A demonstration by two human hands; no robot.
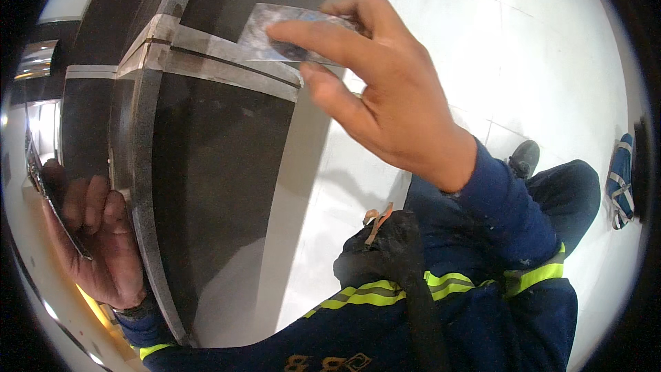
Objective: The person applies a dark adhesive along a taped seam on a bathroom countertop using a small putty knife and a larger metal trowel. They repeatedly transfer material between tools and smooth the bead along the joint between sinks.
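My right hand [403, 96] is raised in the upper middle, closed on a thin rectangular scraper blade [253, 29]. Its index finger lies along the blade's face, which looks smeared and shiny. Just behind the blade, pale masking tape [231, 76] borders a dark seam across the black panels; whether the blade touches it I cannot tell. At the far left, my left hand [103, 241] has its fingers curled around a thin flat plate [55, 210]. That plate shows nearly edge-on, with dark grey residue along it.
A grey stone-like edge [146, 186] runs down beside the black panel [217, 145]. Shiny metal fittings [38, 60] stand at the far left. White floor tiles [447, 0] spread to the right, with a blue bundle with pale straps [622, 182] by the far wall. A black pouch [375, 244] hangs at my waist.
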